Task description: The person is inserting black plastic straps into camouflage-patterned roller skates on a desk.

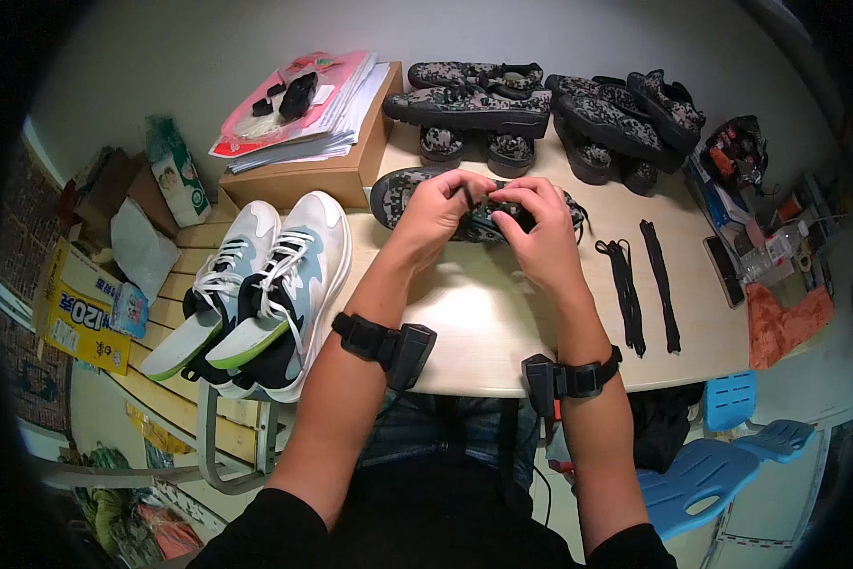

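A camouflage canvas shoe (392,201) with a dark sole lies on the table, its toe to the left. My left hand (433,213) is over its forefoot, thumb and forefinger pinching a black shoelace (468,197). My right hand (540,224) is at the shoe's throat, fingertips close to the lacing; whether they grip a lace is hidden. Thin black lace ends (584,219) hang out by the heel. Right of the shoe lie two bundled black shoelaces: a looped one (624,299) and a narrower one (659,284).
Camouflage shoes are stacked at the back (469,107) and back right (611,121). White-and-blue sneakers (312,277) stand at left, below a cardboard box (312,181) bearing papers. A phone (723,270) and plastic bottle (761,259) are at the right edge, blue chairs (704,484) below.
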{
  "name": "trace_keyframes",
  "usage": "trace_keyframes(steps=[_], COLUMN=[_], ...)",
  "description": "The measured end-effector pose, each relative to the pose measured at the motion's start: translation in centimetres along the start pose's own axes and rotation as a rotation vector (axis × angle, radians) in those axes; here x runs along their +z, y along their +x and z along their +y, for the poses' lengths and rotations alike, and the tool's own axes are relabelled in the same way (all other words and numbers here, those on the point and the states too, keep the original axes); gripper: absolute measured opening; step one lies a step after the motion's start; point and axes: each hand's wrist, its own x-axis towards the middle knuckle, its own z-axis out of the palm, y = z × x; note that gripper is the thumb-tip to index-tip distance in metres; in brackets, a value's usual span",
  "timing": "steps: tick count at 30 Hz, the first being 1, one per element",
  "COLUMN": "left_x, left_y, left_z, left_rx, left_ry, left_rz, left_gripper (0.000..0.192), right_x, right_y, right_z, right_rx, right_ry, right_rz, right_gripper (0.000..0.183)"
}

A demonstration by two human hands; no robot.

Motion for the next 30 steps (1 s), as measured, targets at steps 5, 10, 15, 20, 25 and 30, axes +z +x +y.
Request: trace_keyframes(steps=[5,10,15,20,25,30], left_x=[0.9,1.1,1.0,0.9,0.8,0.1], left_y=[-0.4,-0.4,-0.4,-0.3,-0.7,-1.2], left_z=[0.8,1.2,0.7,0.4,1.5,1.9], left_rx=[0.035,0.006,-0.08,-0.072,-0.096,-0.195], left_ry=[0.073,0.124,0.147,0.036,-0.213,-0.102], left_rz=[-0.119,-0.077,-0.043,-0.025,0.055,-0.095], left_gripper=[0.068,0.049,0.02,0.018,0.026,0.038], right_x=[0.5,0.7,-0.8,-0.2,0.5,1.6], right_y=[-0.2,0.3,0.2,0.1,0.1,0.0], right_z=[-1.2,-0.2,-0.4,-1.0,-0.8,-1.5], right_rx=[-0.073,0.044,0.159,0.145,-0.029,-0.023], right_ry=[-0.204,0.255,0.677,0.825,0.262,0.097], right_rz=[0.009,0.21,0.307,0.165,0.087,0.072], right_gripper=[0.018,0.01,0.01,0.017,0.03,0.025])
